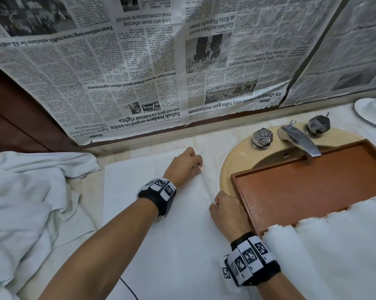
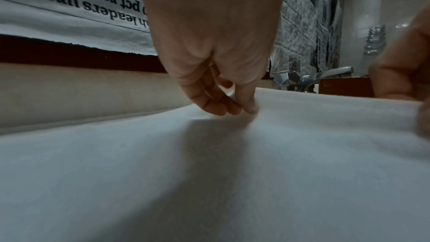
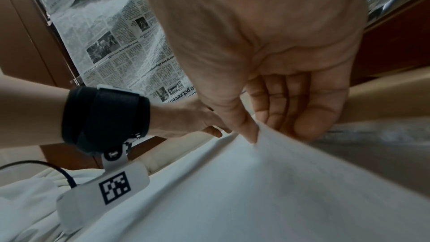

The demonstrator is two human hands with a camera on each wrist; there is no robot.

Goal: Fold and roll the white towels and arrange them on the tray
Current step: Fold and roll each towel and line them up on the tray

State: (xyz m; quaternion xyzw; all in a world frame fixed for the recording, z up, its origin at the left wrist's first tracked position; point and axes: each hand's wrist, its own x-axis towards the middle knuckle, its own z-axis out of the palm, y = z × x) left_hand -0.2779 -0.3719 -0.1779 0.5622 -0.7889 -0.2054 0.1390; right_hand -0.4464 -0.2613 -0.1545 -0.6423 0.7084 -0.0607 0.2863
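Pinching the flat white towel's right edge, both hands, fold not yet made.
Head view: left hand (image 1: 186, 164) grips the far end of the towel (image 1: 161, 224) edge, right hand (image 1: 226, 210) the near end, just beside the wooden tray (image 1: 234, 180) over the sink (image 1: 232, 156); an uneven lift would likely skew the fold. Left wrist: fingers (image 2: 214, 104) pinch a raised ridge of cloth; thin grip, may slip. Right wrist: thumb and fingers (image 3: 246, 130) nip the edge; towel spreads toward the counter's near edge.
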